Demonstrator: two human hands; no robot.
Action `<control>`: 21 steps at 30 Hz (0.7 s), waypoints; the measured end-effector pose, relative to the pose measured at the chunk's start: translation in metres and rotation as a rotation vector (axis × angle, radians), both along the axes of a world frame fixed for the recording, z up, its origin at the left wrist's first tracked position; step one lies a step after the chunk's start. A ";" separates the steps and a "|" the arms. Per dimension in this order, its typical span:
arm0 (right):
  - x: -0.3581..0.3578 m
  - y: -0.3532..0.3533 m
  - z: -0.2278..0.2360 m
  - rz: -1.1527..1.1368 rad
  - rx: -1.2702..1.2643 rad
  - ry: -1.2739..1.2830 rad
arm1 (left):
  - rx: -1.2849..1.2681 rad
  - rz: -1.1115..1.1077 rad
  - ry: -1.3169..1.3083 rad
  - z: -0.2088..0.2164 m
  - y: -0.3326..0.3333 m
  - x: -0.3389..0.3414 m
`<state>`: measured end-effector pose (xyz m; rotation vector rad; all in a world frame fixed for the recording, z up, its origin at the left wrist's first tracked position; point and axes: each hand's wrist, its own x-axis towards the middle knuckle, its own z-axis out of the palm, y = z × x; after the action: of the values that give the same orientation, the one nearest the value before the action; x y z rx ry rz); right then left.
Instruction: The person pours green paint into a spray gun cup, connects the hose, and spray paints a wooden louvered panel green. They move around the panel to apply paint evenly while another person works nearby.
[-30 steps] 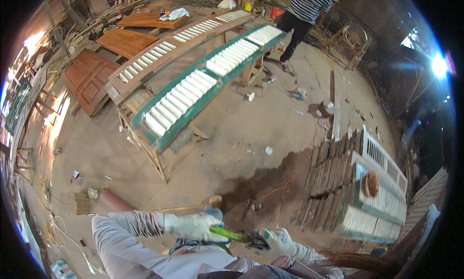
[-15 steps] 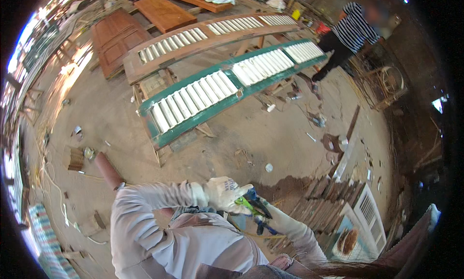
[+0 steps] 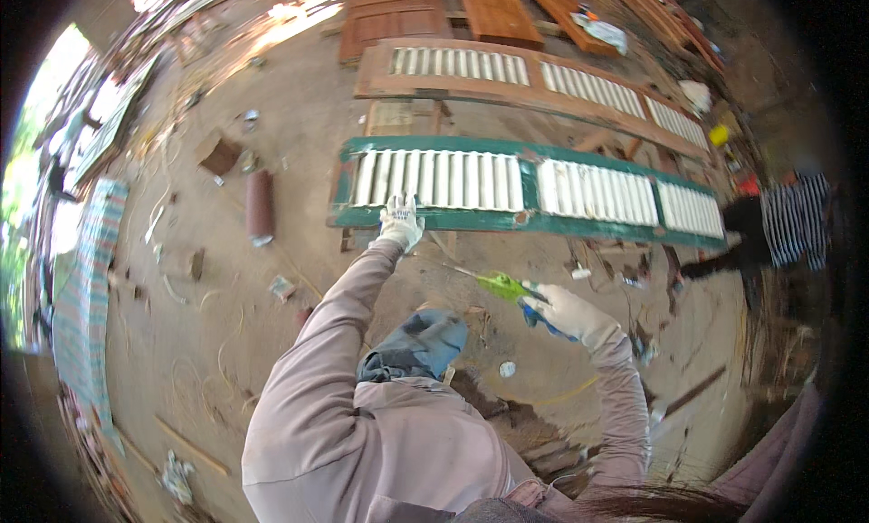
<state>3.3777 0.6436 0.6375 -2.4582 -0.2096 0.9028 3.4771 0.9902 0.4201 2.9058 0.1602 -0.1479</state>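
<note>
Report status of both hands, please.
Left hand rests on green-framed white louvered shutter. Right hand grips green-handled tool. Nothing between them.

Your left hand [image 3: 399,221] has left the green-handled tool [image 3: 503,287] and now rests on the green shutter's [image 3: 534,190] near rail; your right hand [image 3: 563,311] alone grips the tool; the shutter sits closer.

- Premises: open-sided carpentry workshop with a dusty concrete floor [image 3: 299,115].
- Evidence: green louvred shutter [image 3: 534,192] and brown louvred shutter [image 3: 534,75] on trestles; stacked wooden door panels [image 3: 493,7]; offcuts littering the floor.
</note>
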 end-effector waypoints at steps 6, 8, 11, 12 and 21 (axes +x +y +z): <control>0.110 0.004 -0.005 0.330 0.133 -0.233 | -0.102 0.599 0.085 -0.017 0.020 0.046; 0.152 -0.006 -0.016 0.269 0.084 -0.326 | -0.061 0.699 0.162 -0.018 -0.005 0.080; 0.214 -0.042 -0.015 0.121 -0.095 -0.065 | 0.058 0.763 0.144 -0.035 -0.089 0.119; 0.227 -0.059 -0.011 0.202 -0.062 -0.045 | 0.090 0.682 0.163 -0.039 -0.107 0.126; 0.323 -0.199 0.001 0.325 -0.135 0.119 | 0.210 0.491 -0.040 -0.051 -0.220 0.176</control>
<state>3.7008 0.4443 0.6388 -2.5255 -0.5339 1.2315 3.6530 0.7705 0.3696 2.9624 0.9180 0.0123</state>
